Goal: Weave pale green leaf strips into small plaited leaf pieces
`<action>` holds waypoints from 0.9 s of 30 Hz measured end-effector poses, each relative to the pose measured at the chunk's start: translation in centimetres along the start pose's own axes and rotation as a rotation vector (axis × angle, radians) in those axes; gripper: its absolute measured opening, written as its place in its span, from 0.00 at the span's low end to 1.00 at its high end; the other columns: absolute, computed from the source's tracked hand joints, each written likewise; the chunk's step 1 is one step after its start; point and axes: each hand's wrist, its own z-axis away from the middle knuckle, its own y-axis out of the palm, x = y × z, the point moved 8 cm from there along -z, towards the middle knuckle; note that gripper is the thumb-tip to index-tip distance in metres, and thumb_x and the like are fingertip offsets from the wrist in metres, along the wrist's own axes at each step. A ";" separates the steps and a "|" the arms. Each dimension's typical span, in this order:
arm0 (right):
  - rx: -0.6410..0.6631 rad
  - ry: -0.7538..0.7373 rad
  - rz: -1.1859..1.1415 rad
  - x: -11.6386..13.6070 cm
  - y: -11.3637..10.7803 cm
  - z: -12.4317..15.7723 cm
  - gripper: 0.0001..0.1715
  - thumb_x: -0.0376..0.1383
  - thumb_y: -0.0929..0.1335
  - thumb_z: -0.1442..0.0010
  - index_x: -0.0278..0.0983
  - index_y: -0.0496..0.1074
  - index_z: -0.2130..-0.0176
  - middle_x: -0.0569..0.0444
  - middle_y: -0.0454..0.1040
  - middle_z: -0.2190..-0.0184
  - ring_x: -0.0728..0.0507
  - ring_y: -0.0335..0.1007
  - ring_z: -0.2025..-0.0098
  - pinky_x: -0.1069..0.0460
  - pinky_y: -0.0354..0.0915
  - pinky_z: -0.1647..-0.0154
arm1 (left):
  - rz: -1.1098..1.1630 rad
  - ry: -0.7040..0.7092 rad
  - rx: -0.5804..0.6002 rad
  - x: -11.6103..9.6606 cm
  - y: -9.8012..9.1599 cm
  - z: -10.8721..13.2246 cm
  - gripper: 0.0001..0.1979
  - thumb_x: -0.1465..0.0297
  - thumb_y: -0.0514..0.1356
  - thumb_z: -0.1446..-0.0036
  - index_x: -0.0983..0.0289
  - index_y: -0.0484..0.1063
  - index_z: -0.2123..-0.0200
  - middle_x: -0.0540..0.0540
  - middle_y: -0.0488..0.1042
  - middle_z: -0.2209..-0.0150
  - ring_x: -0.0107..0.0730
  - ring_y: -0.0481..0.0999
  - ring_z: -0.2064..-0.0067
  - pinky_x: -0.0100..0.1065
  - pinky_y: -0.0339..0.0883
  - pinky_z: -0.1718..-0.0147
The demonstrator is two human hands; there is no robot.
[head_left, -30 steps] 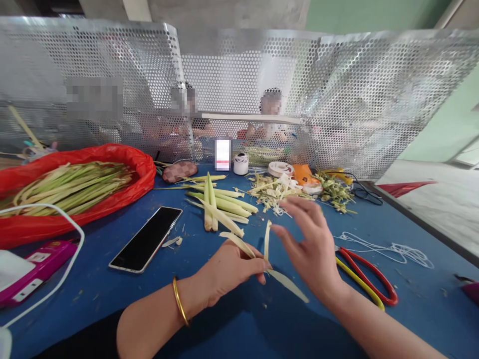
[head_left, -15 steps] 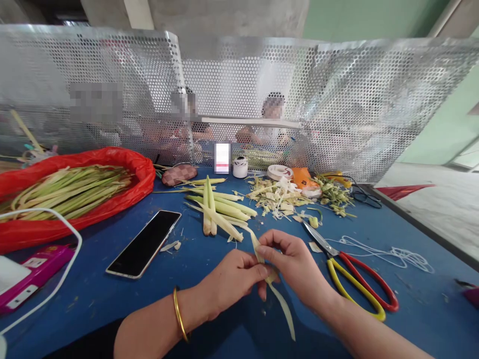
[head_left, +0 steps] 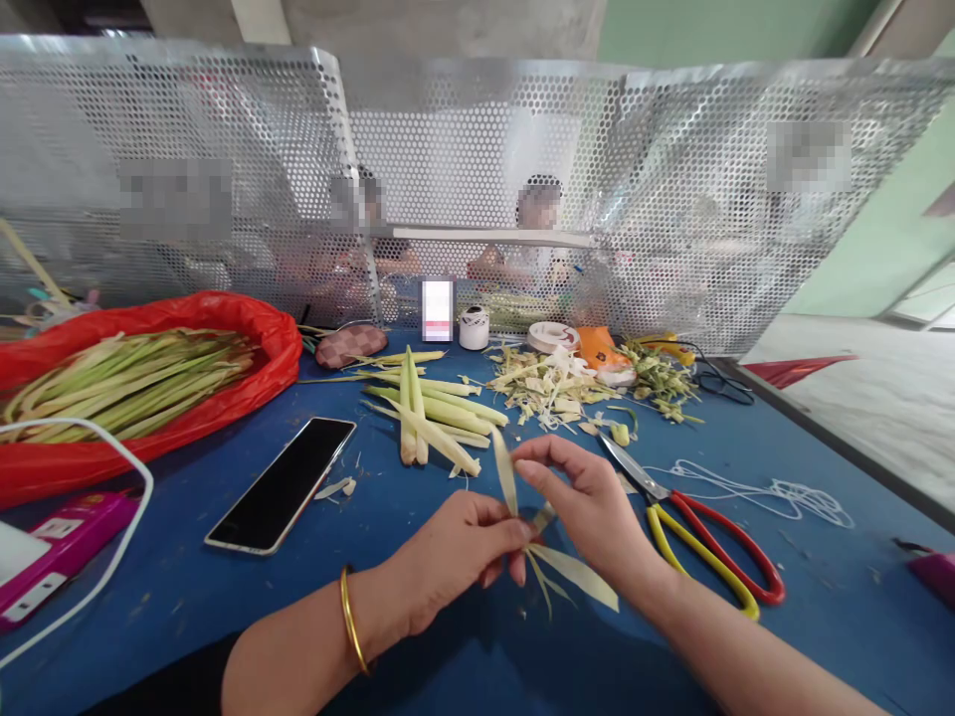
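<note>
Pale strips (head_left: pixel 582 579) are pinched by your left hand (head_left: pixel 455 552) and right hand (head_left: pixel 589 507) fingers. Judged step: folding. Next fold needs a firm left pinch.

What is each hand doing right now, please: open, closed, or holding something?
Left hand: closed, pinching the pale leaf strip.
Right hand: closed, pinching the same strip a little higher up.

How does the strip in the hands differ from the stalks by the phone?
The leaf strip is thin, flat and frayed; the stalks are thicker and whole. The leaf strip is pinched between the left hand and right hand; the stalks lie loose on the table. Both are pale yellow-green.
</note>
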 end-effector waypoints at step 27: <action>0.057 -0.486 0.361 5.0 1.5 4.4 0.05 0.31 0.66 0.40 0.39 0.73 0.66 0.54 0.76 0.70 0.45 0.72 0.67 0.52 0.62 0.65 | 0.484 0.125 -0.184 -1.4 -2.9 -0.2 0.14 0.64 0.66 0.50 0.68 0.79 0.64 0.59 0.80 0.65 0.35 0.77 0.62 0.34 0.67 0.57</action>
